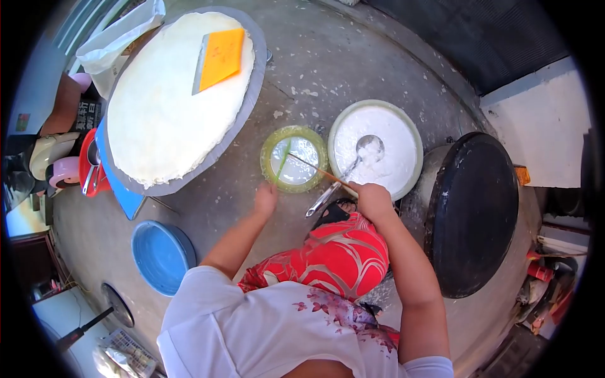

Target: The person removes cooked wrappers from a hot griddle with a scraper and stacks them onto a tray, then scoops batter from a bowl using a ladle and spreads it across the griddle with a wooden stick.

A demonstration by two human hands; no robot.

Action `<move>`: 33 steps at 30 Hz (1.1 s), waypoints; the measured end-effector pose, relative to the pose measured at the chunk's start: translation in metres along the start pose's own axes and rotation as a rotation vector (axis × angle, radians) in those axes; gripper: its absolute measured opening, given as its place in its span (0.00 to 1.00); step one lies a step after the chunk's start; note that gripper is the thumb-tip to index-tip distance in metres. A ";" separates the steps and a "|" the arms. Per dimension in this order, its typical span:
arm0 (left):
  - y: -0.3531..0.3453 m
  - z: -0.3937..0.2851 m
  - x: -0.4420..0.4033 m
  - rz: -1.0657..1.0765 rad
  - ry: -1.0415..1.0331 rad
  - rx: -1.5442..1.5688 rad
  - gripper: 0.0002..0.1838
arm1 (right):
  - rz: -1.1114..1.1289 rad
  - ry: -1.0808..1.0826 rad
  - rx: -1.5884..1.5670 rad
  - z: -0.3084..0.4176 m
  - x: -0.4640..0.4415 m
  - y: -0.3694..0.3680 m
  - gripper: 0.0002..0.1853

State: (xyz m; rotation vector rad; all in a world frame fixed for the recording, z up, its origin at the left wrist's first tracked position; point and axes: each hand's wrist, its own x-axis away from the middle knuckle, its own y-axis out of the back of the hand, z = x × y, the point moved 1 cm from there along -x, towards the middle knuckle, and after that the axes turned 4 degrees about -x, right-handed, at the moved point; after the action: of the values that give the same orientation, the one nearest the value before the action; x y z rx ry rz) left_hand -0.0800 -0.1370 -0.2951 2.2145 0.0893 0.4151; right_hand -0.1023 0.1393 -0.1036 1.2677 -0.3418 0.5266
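Observation:
My left hand (pixel 266 198) is closed around a thin green strip (pixel 282 165) that slants down into a yellow-green bowl (pixel 270 179) of cloudy liquid. In my right hand (pixel 373 200) is a thin brown stick (pixel 324 172), its dark far end over the same bowl, close to the green strip. Whether the tips touch I cannot tell. Right of the bowl stands a pale tub (pixel 413 129) of white batter (pixel 384 170). A metal ladle (pixel 322 200) lies across its rim, its bowl in the batter and its handle near my right hand.
A large stack of thin white pancakes (pixel 157 101) lies on a round board (pixel 249 113) at upper left, with a yellow scraper (pixel 222 57) on top. A black round griddle (pixel 476 214) stands at right. A blue basin (pixel 162 258) sits on the floor at left.

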 end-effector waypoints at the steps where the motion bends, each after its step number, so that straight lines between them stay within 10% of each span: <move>1: 0.011 -0.011 0.021 0.085 0.009 -0.013 0.17 | -0.096 0.062 0.076 -0.004 -0.003 -0.010 0.19; 12: -0.003 0.001 0.003 0.098 0.142 -0.124 0.18 | -0.166 0.061 0.151 -0.002 0.009 0.001 0.19; 23: -0.032 0.010 0.046 0.225 0.053 -0.111 0.18 | 0.127 -0.211 -0.692 -0.029 -0.025 -0.047 0.19; 33: 0.030 -0.031 0.005 0.198 0.197 -0.341 0.19 | -0.145 -0.214 -0.166 -0.021 0.044 0.020 0.16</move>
State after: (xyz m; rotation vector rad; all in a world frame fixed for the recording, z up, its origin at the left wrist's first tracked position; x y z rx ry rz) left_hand -0.0879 -0.1316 -0.2525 1.8484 -0.0911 0.7041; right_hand -0.0780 0.1718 -0.0704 1.1797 -0.4592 0.2336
